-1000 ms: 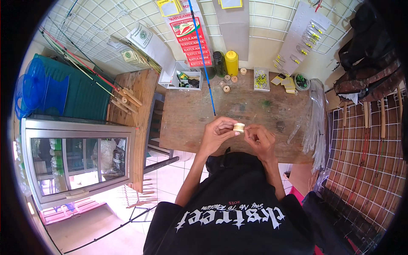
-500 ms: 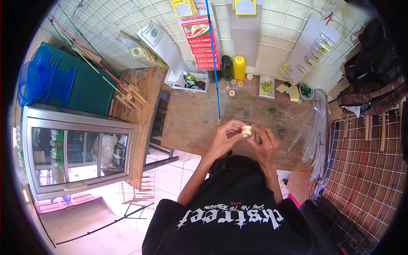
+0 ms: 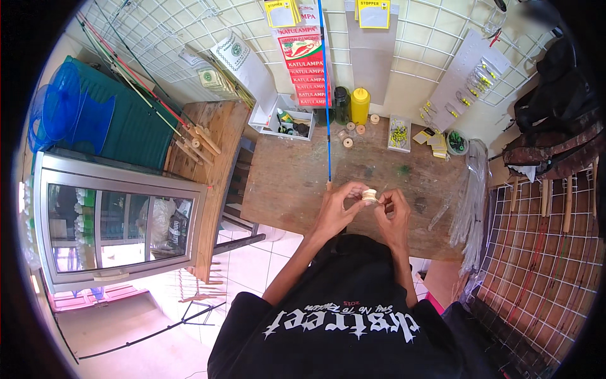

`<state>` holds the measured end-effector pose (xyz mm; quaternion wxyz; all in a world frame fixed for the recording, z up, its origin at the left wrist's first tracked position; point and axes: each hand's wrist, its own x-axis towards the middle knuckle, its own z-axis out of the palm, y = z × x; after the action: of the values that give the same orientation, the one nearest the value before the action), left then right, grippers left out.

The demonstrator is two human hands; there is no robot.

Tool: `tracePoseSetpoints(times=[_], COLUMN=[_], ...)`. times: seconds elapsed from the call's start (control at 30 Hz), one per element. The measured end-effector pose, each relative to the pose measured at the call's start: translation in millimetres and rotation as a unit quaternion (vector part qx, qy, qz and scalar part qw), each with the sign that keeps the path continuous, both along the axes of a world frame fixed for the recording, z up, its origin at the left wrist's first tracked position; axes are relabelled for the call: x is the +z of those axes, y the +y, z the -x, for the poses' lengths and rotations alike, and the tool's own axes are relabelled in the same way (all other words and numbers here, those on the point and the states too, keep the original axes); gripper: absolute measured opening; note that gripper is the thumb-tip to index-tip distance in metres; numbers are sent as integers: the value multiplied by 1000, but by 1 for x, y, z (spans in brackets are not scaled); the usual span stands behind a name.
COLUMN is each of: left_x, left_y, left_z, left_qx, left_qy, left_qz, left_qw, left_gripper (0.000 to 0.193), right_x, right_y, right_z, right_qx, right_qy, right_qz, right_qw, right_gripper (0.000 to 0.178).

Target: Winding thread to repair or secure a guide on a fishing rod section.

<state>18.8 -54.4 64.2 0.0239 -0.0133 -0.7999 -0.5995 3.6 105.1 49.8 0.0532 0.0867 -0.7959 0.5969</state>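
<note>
Over the near part of the wooden table [image 3: 284, 183], my left hand [image 3: 336, 213] pinches a small pale wooden spool [image 3: 370, 195] between thumb and fingers. My right hand [image 3: 394, 218] is just right of the spool, its thumb and fingertips pressed together. Whatever thin thing those fingertips may hold is too small to see. A blue fishing rod [image 3: 328, 142] rises from beside my left hand toward the wall; its lower end is hidden behind that hand.
Several wooden spools [image 3: 348, 143] lie at the back by a yellow bottle [image 3: 360, 107] and a dark bottle [image 3: 341, 106]. A white box of small tackle [image 3: 399, 134] stands right of them. Plastic sleeves [image 3: 468, 196] hang over the right edge. A glass cabinet [image 3: 120, 221] is at left.
My right hand has moved slightly away from the spool, fingers drawn together. The spool stays in my left hand, tilted a little differently. The whole view has shifted slightly.
</note>
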Motion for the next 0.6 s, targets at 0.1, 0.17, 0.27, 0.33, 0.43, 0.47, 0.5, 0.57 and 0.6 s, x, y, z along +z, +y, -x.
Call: tracePoseSetpoints(times=[0.1,0.17,0.27,0.33,0.43,0.47,0.5,0.57,0.6], left_x=[-1,-4,-9,0,1,0,-2,-14,-13], left_y=[-1,-1,-2,-3,-6,-9,-13,-14,-12], left_z=[-1,-4,-8,-8,-7,-8,-9,-9,-8], left_qx=[8,17,41,46,57,53,28,-12,-15], left_qy=[2,-4,26,65,37,35,18,-57,-61], left_qz=[21,25,33,114,127,125,75,-158,-160], left_qw=[1000,1000,998,990,990,990,997,986,985], left_gripper=[29,29,31,35,39,39,37,26,26], right_x=[1,5,7,8,8,7,6,2,-1], right_y=[-3,-4,-5,-9,-13,-13,-13,-14,-13], right_z=[-1,-3,-4,-8,-12,-11,-10,-7,-6], right_qx=[47,92,119,123,129,131,128,111,106], right_qy=[-22,-31,-12,-18,-21,-17,-20,-21,-25], right_qz=[4,33,14,7,-2,-2,-4,63,61], right_qw=[999,995,993,992,991,991,992,992,992], right_gripper=[13,13,11,12,13,14,14,14,14])
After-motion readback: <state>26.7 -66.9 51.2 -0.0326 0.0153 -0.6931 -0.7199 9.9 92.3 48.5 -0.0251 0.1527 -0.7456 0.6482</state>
